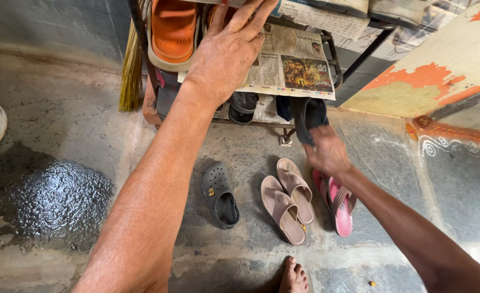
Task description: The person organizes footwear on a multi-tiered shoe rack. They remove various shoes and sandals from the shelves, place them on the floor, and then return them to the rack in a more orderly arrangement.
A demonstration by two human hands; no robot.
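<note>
Left hand [226, 51] flat, fingers spread, pressing newspaper [288, 65] on rack [334, 57] shelf; right hand [326, 152] clenched on dark sandal [307, 116] at lower shelf edge, above pink sandals [340, 203] on floor.

Dark sandal [308, 118] hangs sole-out from the right hand's grip, just below the rack's near edge. Newspaper [288, 62] lies flat on the shelf, its front edge drooping, pressed under the left palm.
</note>
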